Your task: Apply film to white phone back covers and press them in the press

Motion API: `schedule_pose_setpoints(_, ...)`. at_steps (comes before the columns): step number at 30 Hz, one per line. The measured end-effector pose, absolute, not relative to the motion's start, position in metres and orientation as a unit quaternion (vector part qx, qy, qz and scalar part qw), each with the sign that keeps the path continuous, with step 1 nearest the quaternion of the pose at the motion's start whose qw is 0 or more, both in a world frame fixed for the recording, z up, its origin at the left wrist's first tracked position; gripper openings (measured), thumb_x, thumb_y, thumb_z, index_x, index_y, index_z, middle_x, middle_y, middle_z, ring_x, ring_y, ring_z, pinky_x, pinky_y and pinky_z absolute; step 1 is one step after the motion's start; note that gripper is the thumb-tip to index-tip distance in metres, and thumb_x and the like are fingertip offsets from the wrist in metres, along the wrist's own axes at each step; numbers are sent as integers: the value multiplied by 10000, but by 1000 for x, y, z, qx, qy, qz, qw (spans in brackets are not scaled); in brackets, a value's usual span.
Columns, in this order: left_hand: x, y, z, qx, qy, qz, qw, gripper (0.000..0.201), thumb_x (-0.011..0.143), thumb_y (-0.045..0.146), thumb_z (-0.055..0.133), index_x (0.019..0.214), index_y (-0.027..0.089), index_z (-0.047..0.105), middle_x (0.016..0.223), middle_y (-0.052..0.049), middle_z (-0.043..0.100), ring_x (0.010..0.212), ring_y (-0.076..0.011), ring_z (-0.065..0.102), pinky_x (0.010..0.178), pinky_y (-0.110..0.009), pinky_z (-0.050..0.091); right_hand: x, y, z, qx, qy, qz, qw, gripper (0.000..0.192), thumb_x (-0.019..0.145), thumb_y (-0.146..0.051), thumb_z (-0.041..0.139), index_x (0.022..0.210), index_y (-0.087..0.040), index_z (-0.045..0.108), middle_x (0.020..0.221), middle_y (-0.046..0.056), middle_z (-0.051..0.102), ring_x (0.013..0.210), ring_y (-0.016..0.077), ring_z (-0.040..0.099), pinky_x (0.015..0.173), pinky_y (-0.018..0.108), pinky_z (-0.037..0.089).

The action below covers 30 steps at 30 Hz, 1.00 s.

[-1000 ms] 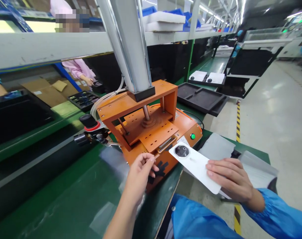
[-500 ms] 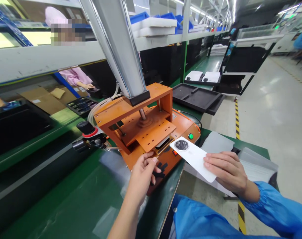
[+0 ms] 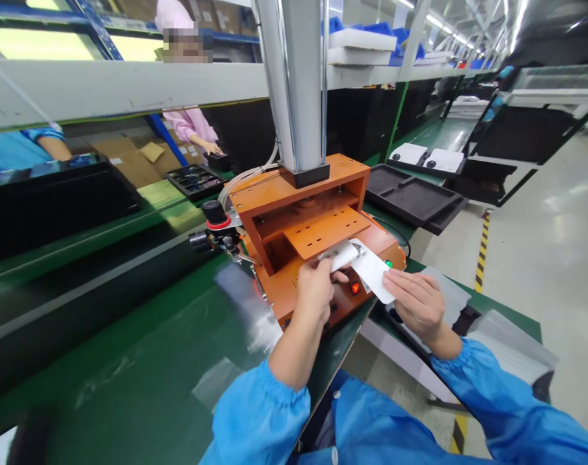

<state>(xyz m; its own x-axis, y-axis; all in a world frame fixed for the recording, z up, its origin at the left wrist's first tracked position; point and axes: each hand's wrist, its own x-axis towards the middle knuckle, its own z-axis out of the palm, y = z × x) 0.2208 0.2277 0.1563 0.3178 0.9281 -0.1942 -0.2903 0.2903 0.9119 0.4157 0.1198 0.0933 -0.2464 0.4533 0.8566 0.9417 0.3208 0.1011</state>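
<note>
1. White phone back cover (image 3: 371, 276) lies tilted at the orange press (image 3: 317, 232) front opening
2. Left hand (image 3: 315, 289), forearm raised, pinches a blurred white piece (image 3: 339, 255) there
3. Right hand (image 3: 414, 300), fingers extended, grips the cover's near end

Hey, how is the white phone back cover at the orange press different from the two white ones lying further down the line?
The white cover at the orange press is held by the left hand and right hand; the two far covers lie untouched. The held one is partly hidden by fingers and blurred; the far ones lie flat side by side, each showing its dark round camera ring. All are white.
</note>
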Motion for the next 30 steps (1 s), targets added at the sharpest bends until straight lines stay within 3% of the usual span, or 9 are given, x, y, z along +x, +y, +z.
schedule_pose_setpoints(4, 182, 164, 141, 465, 361, 364, 721, 270, 881, 402, 629, 945, 143, 665, 740, -40, 707, 515, -85, 560, 543, -208, 434, 411, 166, 92, -448, -741, -311, 391, 309, 955, -146, 577, 1228, -241, 688, 1142, 61, 773, 1100, 198, 724, 867, 355, 485)
schedule_pose_setpoints(6, 154, 130, 130, 498, 376, 328, 709, 331, 937, 481, 575, 974, 162, 656, 721, -15, 672, 539, -98, 545, 547, -218, 426, 408, 191, 95, -426, -758, -302, 392, 266, 986, -198, 554, 1202, -248, 701, 1141, 49, 774, 1079, 187, 726, 868, 352, 477)
schedule_pose_setpoints(9, 114, 93, 116, 557, 459, 326, 611, 400, 966, 547, 505, 901, 184, 661, 693, -9, 626, 621, -143, 548, 586, -248, 423, 405, 226, 102, -411, -789, -273, 365, 266, 1006, -209, 526, 1195, -263, 704, 1156, 33, 770, 1059, 177, 717, 871, 355, 469)
schedule_pose_setpoints(13, 84, 72, 100, 610, 555, 340, 452, 340, 1008, 460, 440, 912, 225, 667, 846, -38, 687, 788, -194, 596, 684, -281, 449, 402, 253, 110, -395, -829, -231, 321, 277, 1023, -221, 488, 1181, -264, 712, 1127, 27, 775, 1052, 187, 702, 894, 376, 464)
schedule_pose_setpoints(16, 82, 72, 86, 704, 488, 301, 420, 374, 1040, 358, 328, 793, 228, 578, 761, -32, 619, 736, -183, 570, 675, -302, 425, 399, 256, 112, -381, -845, -217, 306, 265, 1025, -249, 496, 1164, -252, 723, 1118, 34, 775, 1026, 197, 701, 909, 389, 464)
schedule_pose_setpoints(19, 89, 78, 74, 808, 377, 231, 389, 318, 1020, 291, 338, 734, 228, 463, 708, -21, 541, 702, -174, 529, 656, -314, 391, 395, 254, 115, -402, -852, -189, 276, 270, 1025, -246, 494, 1149, -248, 734, 1117, 33, 775, 1022, 206, 697, 930, 400, 463)
schedule_pose_setpoints(25, 100, 80, 64, 865, 326, 198, 324, 241, 991, 226, 356, 774, 222, 462, 747, -26, 558, 757, -193, 531, 710, -349, 379, 396, 252, 133, -433, -875, -77, 204, 264, 1022, -347, 544, 1156, -226, 736, 1179, 45, 757, 1092, 222, 688, 966, 402, 467)
schedule_pose_setpoints(28, 103, 84, 69, 873, 342, 233, 259, 200, 962, 163, 383, 854, 209, 545, 1022, -93, 675, 1047, -254, 581, 887, -416, 401, 392, 247, 140, -438, -880, -35, 181, 429, 965, -542, 605, 1206, -204, 714, 1253, 73, 726, 1156, 252, 667, 1019, 430, 448)
schedule_pose_setpoints(30, 105, 92, 72, 877, 355, 259, 193, 203, 939, 129, 407, 846, 207, 570, 1332, -107, 645, 1322, -299, 477, 1027, -479, 334, 387, 236, 137, -450, -872, -43, 186, 569, 922, -633, 614, 1257, -178, 684, 1314, 115, 689, 1221, 284, 632, 1072, 471, 406)
